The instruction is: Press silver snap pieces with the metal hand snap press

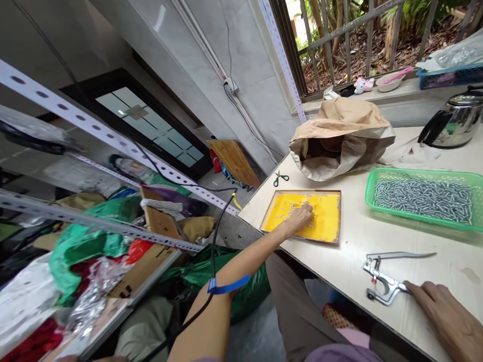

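My left hand [301, 217] reaches into a shallow tray [338, 216] with a yellow bottom, where small pale slivers lie scattered. Its fingers are drawn together against the yellow surface; what sits between them is too small to make out. At the lower right, my right hand [443, 309] rests low over the table, closed around the lower handle of metal hand-press pliers [385, 290]. The upper handle of the pliers stands spread away from it, and the C-shaped jaw points left.
Beyond the pliers stands a green basket [418, 216] full of small metal pins. Green-handled snips [280, 178] lie behind the tray. A crumpled paper bag [339, 136] and a steel kettle [462, 120] are farther back. A cable [214, 251] runs along my left arm.
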`<action>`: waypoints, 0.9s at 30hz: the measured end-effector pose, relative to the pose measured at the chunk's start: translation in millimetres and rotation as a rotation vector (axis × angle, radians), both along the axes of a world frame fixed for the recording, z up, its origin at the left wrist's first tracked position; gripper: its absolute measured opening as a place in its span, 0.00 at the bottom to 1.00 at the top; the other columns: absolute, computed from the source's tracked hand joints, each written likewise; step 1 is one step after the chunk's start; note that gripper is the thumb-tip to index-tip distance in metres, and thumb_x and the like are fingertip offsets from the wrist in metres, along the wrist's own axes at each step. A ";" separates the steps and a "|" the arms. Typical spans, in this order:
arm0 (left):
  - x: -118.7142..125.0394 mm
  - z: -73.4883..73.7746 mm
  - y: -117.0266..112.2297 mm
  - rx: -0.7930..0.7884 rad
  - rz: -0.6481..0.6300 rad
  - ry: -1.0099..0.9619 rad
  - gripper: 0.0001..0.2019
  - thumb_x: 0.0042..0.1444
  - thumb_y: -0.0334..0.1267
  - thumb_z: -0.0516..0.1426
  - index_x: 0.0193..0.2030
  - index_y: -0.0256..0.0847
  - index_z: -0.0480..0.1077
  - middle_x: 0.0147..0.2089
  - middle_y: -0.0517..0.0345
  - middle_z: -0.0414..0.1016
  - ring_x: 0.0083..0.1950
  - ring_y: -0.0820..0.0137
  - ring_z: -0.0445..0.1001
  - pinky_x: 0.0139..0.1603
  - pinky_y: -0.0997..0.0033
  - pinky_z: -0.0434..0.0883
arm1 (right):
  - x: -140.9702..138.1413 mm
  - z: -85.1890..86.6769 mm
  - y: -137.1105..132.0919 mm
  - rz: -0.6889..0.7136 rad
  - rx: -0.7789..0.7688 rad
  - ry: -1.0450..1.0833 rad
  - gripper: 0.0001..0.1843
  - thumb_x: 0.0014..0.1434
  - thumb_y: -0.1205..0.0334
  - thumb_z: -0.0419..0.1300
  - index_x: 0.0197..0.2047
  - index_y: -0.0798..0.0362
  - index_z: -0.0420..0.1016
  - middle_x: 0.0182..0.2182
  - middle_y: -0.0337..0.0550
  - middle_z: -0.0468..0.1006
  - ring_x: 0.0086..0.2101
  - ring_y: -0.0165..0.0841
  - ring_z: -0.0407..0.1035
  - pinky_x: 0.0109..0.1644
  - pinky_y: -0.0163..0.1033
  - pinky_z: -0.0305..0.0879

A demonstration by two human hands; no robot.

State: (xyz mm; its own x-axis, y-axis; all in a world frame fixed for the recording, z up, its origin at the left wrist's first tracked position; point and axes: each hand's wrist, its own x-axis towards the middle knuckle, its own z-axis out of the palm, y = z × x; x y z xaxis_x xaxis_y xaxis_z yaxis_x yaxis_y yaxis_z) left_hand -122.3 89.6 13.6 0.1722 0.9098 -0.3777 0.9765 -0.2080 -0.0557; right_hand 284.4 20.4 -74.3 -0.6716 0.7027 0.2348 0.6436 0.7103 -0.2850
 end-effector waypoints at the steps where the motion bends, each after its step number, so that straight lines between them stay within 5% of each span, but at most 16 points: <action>1: -0.7 -0.5 -0.6 -0.005 0.000 0.002 0.13 0.64 0.26 0.47 0.41 0.32 0.74 0.49 0.43 0.72 0.53 0.62 0.68 0.50 0.67 0.66 | 0.6 1.3 -0.1 0.000 -0.012 -0.010 0.33 0.53 0.79 0.47 0.57 0.45 0.69 0.35 0.44 0.75 0.34 0.37 0.71 0.37 0.40 0.72; 11: 3.9 8.8 -1.0 0.107 0.165 -0.013 0.11 0.62 0.27 0.49 0.39 0.33 0.73 0.47 0.44 0.75 0.50 0.63 0.71 0.51 0.66 0.68 | -18.5 21.4 -8.0 -0.070 0.085 0.009 0.24 0.56 0.80 0.44 0.47 0.50 0.70 0.32 0.44 0.70 0.32 0.36 0.66 0.32 0.38 0.64; 14: 29.2 9.6 -16.2 0.207 0.366 -0.303 0.08 0.60 0.29 0.53 0.38 0.34 0.74 0.40 0.50 0.77 0.40 0.69 0.73 0.46 0.70 0.70 | -23.0 26.0 -9.0 -0.090 0.085 -0.020 0.21 0.56 0.80 0.44 0.43 0.51 0.70 0.32 0.44 0.69 0.34 0.36 0.64 0.34 0.39 0.61; 16: 59.0 5.5 -36.0 0.117 0.545 -0.639 0.07 0.58 0.34 0.55 0.37 0.35 0.75 0.32 0.56 0.75 0.31 0.74 0.70 0.36 0.75 0.70 | -24.1 30.9 -8.0 -0.082 0.071 -0.037 0.18 0.55 0.80 0.45 0.39 0.51 0.69 0.31 0.44 0.68 0.32 0.36 0.62 0.34 0.39 0.59; 19: 109.8 -5.4 -67.9 -0.232 0.773 -0.983 0.10 0.54 0.40 0.60 0.35 0.34 0.75 0.24 0.62 0.70 0.21 0.78 0.63 0.21 0.79 0.60 | -24.1 39.3 -6.5 -0.053 0.035 -0.068 0.16 0.53 0.80 0.47 0.36 0.52 0.68 0.30 0.43 0.67 0.31 0.36 0.60 0.32 0.39 0.56; 22: 146.6 -16.8 -83.1 -0.425 0.949 -1.086 0.10 0.49 0.39 0.63 0.32 0.32 0.75 0.22 0.63 0.69 0.18 0.81 0.57 0.18 0.80 0.53 | -24.7 45.6 -6.8 -0.049 0.042 -0.089 0.16 0.53 0.80 0.48 0.38 0.53 0.68 0.31 0.43 0.68 0.31 0.36 0.60 0.31 0.38 0.55; 27: 162.9 -26.0 -82.6 -0.429 0.993 -1.125 0.08 0.46 0.36 0.66 0.25 0.32 0.74 0.20 0.63 0.69 0.22 0.80 0.60 0.23 0.79 0.56 | -28.2 48.1 -9.0 -0.077 0.063 -0.110 0.14 0.56 0.80 0.49 0.37 0.52 0.68 0.31 0.43 0.68 0.32 0.36 0.61 0.32 0.38 0.55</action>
